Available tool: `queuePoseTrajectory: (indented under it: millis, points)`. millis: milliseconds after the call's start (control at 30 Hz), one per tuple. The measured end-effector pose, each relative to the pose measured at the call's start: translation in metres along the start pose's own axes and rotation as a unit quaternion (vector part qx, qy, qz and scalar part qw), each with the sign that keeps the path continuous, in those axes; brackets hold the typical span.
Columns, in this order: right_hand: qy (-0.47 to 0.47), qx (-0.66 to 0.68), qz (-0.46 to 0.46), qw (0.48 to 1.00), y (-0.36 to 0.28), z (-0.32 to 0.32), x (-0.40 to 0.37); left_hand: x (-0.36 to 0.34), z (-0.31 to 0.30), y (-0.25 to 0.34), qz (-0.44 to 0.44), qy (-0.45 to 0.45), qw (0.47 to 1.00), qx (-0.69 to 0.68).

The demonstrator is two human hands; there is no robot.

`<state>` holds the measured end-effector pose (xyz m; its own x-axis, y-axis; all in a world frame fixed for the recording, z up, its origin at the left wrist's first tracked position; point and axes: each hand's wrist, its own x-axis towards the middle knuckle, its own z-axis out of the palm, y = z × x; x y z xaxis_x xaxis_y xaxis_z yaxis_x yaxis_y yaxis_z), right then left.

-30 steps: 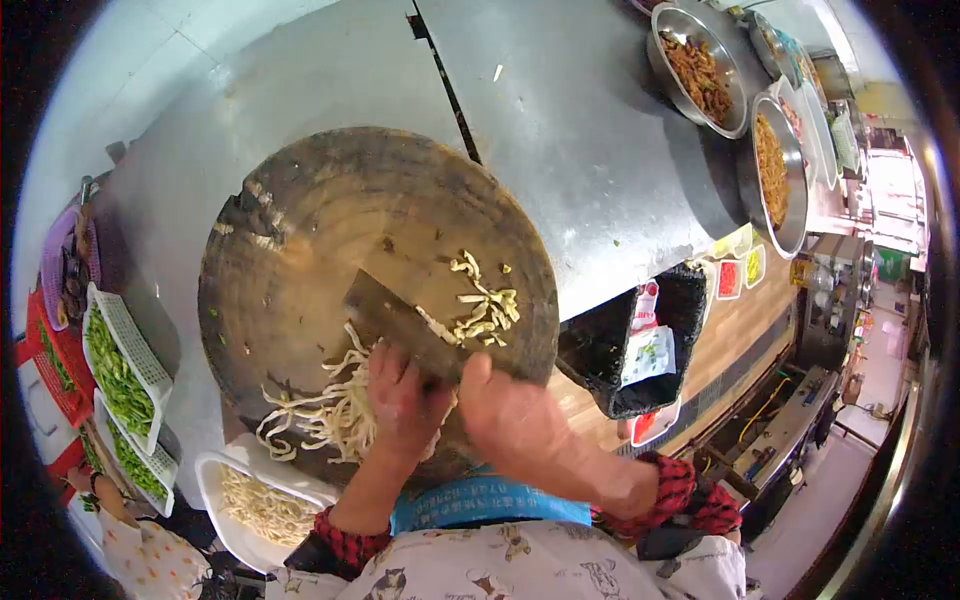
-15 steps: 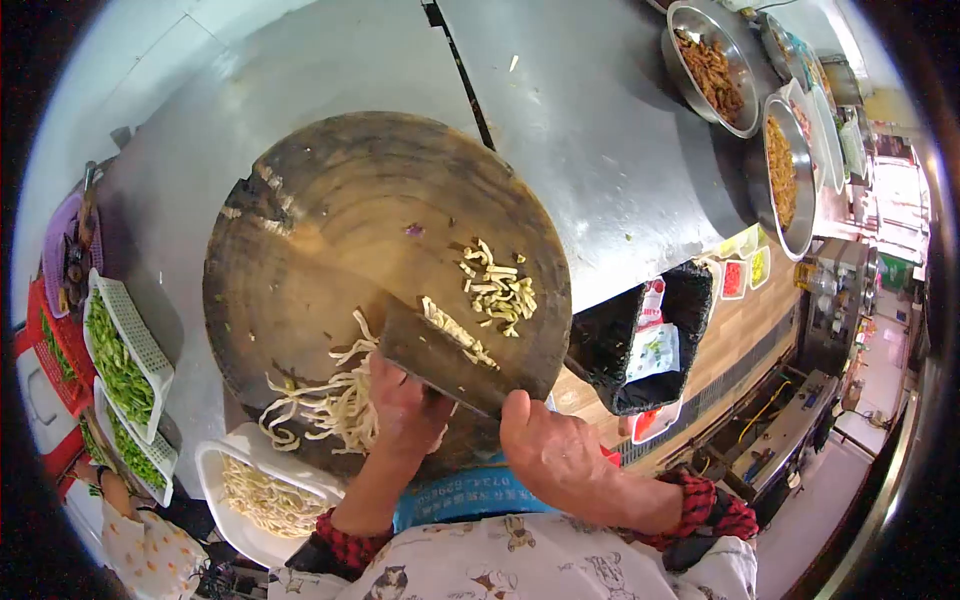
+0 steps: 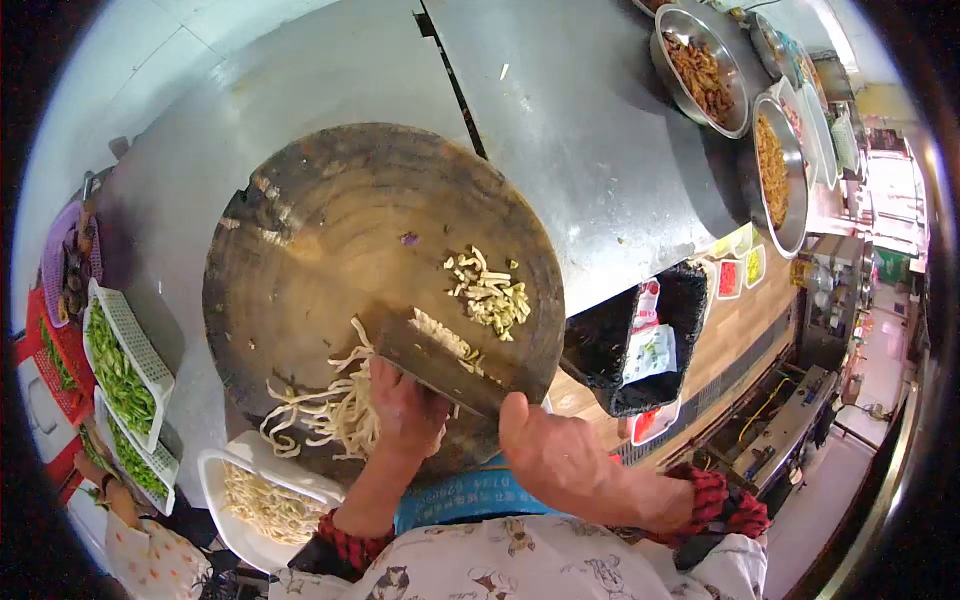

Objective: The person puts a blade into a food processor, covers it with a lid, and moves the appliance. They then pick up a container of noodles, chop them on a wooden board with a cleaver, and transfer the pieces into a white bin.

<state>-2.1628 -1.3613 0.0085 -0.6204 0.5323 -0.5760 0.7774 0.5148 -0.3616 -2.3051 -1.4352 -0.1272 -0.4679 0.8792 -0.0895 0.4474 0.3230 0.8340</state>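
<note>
My right hand is closed round the handle end of a broad cleaver, its dark blade slanting across the round wooden chopping block. Curled fingers of my left hand press down right beside the blade, gripping a bunch of long pale strips that look like noodles. Loose strip ends trail off to the left over the block's near edge. Along the blade's far side lies a row of short cut pieces. Farther right on the block sits a small heap of chopped pale and greenish pieces.
A white tub of more pale strips stands at the block's near left. Baskets of green vegetables line the left, beside a co-worker's arm. Metal bowls of food are at the far right, above a black-lined bin.
The cleaver has shifted slightly and its blade face shows narrower now. My left hand keeps its place on the strips. The whole view has moved a little.
</note>
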Motion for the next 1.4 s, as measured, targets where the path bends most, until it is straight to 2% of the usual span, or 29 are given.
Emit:
queuePoseTrajectory:
  millis: [33,100,133,200,233,300,367,433,467,500,533,567,600,633,667,700,767,867,900,933,967,1000,1033,1067,1167,1233,1267,1367,1400]
  points:
    - [-0.003,-0.001,0.0,1.0,0.001,0.005,0.008,0.0,0.004,0.001,-0.003,0.0,1.0,-0.001]
    - [0.088,-0.023,-0.059,0.994,-0.007,0.013,0.029,-0.004,0.01,0.004,-0.178,0.037,0.949,-0.259]
    - [0.087,-0.02,-0.058,0.994,-0.012,0.015,0.037,-0.005,0.006,0.004,-0.18,0.035,0.949,-0.256]
    - [0.07,-0.055,-0.021,0.996,-0.015,0.013,0.054,0.003,-0.001,0.005,-0.05,-0.002,0.992,-0.112]
    - [0.07,-0.053,-0.02,0.996,-0.01,0.007,0.053,0.005,-0.006,0.011,-0.05,-0.004,0.993,-0.111]
    - [0.088,0.068,-0.019,0.994,0.009,-0.015,0.044,0.015,-0.01,0.023,0.089,0.033,0.992,0.089]
    - [0.08,0.056,-0.009,0.995,0.006,-0.02,0.023,0.009,-0.005,0.012,0.108,0.031,0.989,0.093]
    - [0.025,0.001,-0.028,0.999,0.001,-0.022,0.003,0.0,0.001,0.004,-0.07,0.022,0.989,-0.127]
    - [0.004,0.007,-0.024,1.0,-0.001,-0.021,0.003,-0.001,0.004,0.004,-0.069,0.022,0.989,-0.129]
    - [0.002,0.005,-0.024,1.0,-0.001,-0.012,0.009,-0.003,0.007,0.005,-0.107,0.036,0.973,-0.199]
    - [0.027,0.009,-0.04,0.999,0.001,0.005,0.019,-0.004,0.009,0.006,-0.146,0.051,0.951,-0.268]
    - [0.051,0.014,-0.057,0.997,0.0,0.016,0.026,-0.002,0.006,0.007,-0.15,0.054,0.95,-0.267]
    - [0.049,0.017,-0.056,0.997,-0.009,0.019,0.032,0.002,-0.003,0.009,-0.067,0.032,0.986,-0.152]
    - [0.079,-0.045,-0.052,0.994,-0.015,0.018,0.044,0.009,-0.008,0.011,0.025,0.016,0.999,-0.033]
    - [0.112,-0.108,-0.049,0.987,-0.017,0.015,0.053,0.014,-0.009,0.012,0.03,0.02,0.999,-0.03]
    - [0.114,-0.106,-0.047,0.987,-0.012,0.012,0.054,0.014,-0.01,0.014,0.066,0.019,0.997,0.021]
    - [0.076,0.062,0.003,0.995,0.005,0.003,0.052,0.017,-0.011,0.018,0.108,0.024,0.991,0.07]
    - [0.066,0.065,-0.015,0.996,0.005,-0.019,0.023,0.011,-0.008,0.02,0.101,0.025,0.992,0.077]
    - [0.05,0.039,-0.027,0.998,0.005,-0.019,0.012,0.007,0.001,0.023,-0.035,0.061,0.989,-0.132]
    - [0.03,0.035,-0.052,0.998,0.008,-0.018,0.005,0.009,0.007,0.024,-0.166,0.097,0.923,-0.333]
    - [0.029,0.031,-0.053,0.998,0.007,-0.017,0.007,0.01,0.005,0.019,-0.166,0.098,0.922,-0.336]
    - [0.02,0.048,-0.039,0.998,0.005,-0.014,0.012,0.009,-0.001,0.01,-0.071,0.064,0.978,-0.187]
    - [0.008,0.065,-0.025,0.998,0.002,-0.009,0.016,0.007,-0.004,0.006,0.024,0.025,0.999,-0.03]
    - [0.002,0.067,-0.025,0.997,-0.005,0.0,0.027,0.005,-0.004,0.006,0.017,0.024,0.999,-0.029]
    - [0.077,0.025,-0.073,0.994,-0.013,0.01,0.064,0.015,-0.005,0.008,0.016,0.041,0.998,-0.046]
    - [0.073,0.046,-0.011,0.996,-0.005,0.006,0.068,0.017,-0.009,0.014,0.103,0.029,0.992,0.069]
    - [0.09,0.091,-0.008,0.992,0.006,0.009,0.072,0.018,-0.013,0.02,0.103,0.027,0.992,0.069]
    - [0.141,0.094,0.027,0.985,0.015,0.001,0.065,0.016,-0.016,0.018,0.114,0.057,0.991,0.05]
    - [0.163,0.102,-0.006,0.981,0.017,-0.002,0.058,0.016,-0.021,0.021,0.112,0.054,0.991,0.052]
